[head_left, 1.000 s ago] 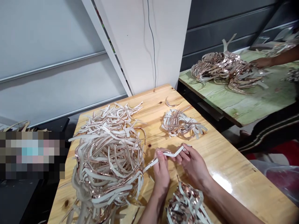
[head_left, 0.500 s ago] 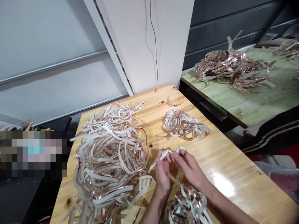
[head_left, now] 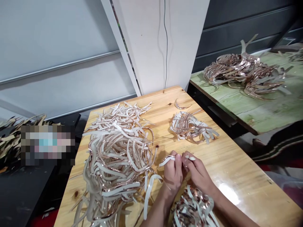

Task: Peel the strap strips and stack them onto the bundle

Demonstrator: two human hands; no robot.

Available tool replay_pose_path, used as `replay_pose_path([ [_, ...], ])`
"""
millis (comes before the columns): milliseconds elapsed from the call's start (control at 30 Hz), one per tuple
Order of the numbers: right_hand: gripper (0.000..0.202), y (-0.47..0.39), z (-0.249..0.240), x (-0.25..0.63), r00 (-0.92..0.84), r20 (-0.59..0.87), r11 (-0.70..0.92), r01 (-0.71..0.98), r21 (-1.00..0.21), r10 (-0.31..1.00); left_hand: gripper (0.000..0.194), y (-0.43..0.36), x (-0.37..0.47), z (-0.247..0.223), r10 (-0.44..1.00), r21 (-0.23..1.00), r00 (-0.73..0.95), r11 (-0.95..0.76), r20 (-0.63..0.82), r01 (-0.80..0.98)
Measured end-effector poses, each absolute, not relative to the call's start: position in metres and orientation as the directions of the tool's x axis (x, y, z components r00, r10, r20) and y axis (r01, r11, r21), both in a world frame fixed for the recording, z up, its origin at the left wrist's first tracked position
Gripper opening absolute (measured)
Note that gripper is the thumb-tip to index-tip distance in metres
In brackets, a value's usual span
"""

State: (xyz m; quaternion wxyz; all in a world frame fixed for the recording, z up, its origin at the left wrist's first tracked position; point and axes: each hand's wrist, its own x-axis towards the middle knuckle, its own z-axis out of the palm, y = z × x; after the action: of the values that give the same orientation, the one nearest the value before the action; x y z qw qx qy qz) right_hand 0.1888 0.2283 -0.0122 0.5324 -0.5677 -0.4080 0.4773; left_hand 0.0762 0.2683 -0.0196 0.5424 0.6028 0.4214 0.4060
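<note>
My left hand [head_left: 172, 171] is closed, thumb on top, around a curved strip [head_left: 166, 161] that is white with a shiny rose-gold edge. One end of it sticks out to the left. Close beside it, my right hand [head_left: 196, 170] pinches a white strip end [head_left: 190, 158]; whether this is the same strip is hidden between the fingers. To the left lies a large tangled heap of such strips [head_left: 118, 151]. A smaller pile of strips [head_left: 188, 126] rests beyond my hands. Under my wrists sits a crumpled bunch of white and coppery scraps [head_left: 194, 208].
The wooden table [head_left: 236, 167] stands before a white pillar [head_left: 151, 41]. One thin curved strip [head_left: 181, 105] lies near its far end. On the right, a green table [head_left: 262, 116] carries another shiny heap [head_left: 243, 74]. A dark surface [head_left: 21, 186] with strips is at the left.
My left hand has turned knuckles-up and closed into a fist around the strip. Both hands have come closer together, hiding the middle of the strip. The view has shifted slightly left.
</note>
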Motion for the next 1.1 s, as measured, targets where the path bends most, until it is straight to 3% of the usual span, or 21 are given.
replay_pose_path([
  [233,0.040,0.235,-0.013,0.188,0.376,-0.270,-0.129,-0.359,-0.924,0.886,0.042,0.270,0.078,-0.026,0.933,0.999,0.358,0.035,-0.036,0.009],
  [433,0.044,0.243,0.006,0.196,0.374,-0.329,0.029,-0.697,-0.717,0.867,0.040,0.272,0.083,-0.029,0.949,0.996,0.313,0.057,-0.031,-0.072],
  [600,0.043,0.243,0.012,0.203,0.417,-0.308,0.118,-0.735,-0.668,0.855,0.040,0.269,0.083,-0.027,0.952,0.978,0.300,0.123,-0.068,-0.167],
  [700,0.038,0.239,0.009,0.203,0.360,-0.188,0.117,-0.678,-0.726,0.914,0.048,0.269,0.080,-0.023,0.923,0.970,0.382,0.140,-0.054,-0.201],
  [867,0.037,0.234,0.005,0.199,0.190,-0.086,0.032,-0.546,-0.837,0.978,0.041,0.269,0.077,-0.006,0.834,0.982,0.549,0.141,-0.052,-0.122],
  [967,0.036,0.236,0.008,0.198,0.205,-0.126,0.032,-0.630,-0.776,0.971,0.048,0.270,0.080,0.001,0.850,0.989,0.526,0.104,-0.031,-0.110],
  [1100,0.039,0.241,0.014,0.200,0.267,-0.261,0.041,-0.768,-0.639,0.928,0.041,0.268,0.081,0.003,0.863,0.995,0.504,0.063,-0.019,-0.070],
])
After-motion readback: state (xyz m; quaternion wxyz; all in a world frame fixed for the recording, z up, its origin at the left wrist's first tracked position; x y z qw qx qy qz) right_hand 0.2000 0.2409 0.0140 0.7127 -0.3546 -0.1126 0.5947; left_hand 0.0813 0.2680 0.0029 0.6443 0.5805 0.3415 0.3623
